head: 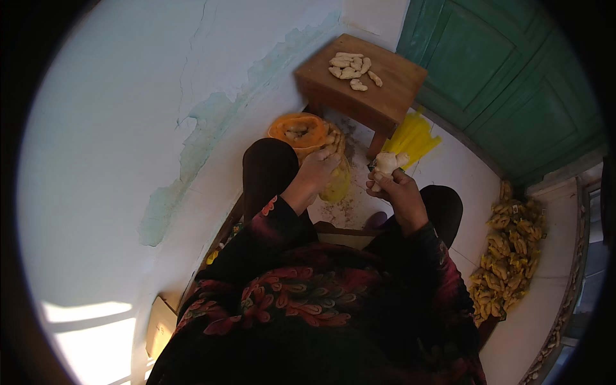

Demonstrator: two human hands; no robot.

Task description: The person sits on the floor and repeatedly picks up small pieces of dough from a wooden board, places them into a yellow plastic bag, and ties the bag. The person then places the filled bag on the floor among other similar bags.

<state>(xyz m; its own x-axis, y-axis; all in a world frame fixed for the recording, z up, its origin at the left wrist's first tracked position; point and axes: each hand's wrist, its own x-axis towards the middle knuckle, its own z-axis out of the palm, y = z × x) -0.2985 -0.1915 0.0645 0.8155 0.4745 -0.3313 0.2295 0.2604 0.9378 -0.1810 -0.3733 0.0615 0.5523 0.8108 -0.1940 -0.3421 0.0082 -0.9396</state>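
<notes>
My right hand [397, 195] holds a pale, knobbly ginger root [386, 163] upright between thumb and fingers, in front of my right knee. My left hand [315, 173] is by my left knee, beside an orange open-topped container [297, 130] with ginger inside. More ginger pieces [333, 137] show at its right side, just beyond my left fingers. A yellow mesh bag [339, 185] hangs or lies right beside that hand. Whether the left fingers grip the mesh or a piece of ginger is hidden.
A wooden stool [385, 101] bears several ginger pieces [350, 66]. Yellow mesh netting [413, 137] lies on the tiled floor by its leg. At right is a heap of yellow-netted ginger bags [512, 250]. A green panelled door [481, 62] and a peeling wall [211, 120] bound the space.
</notes>
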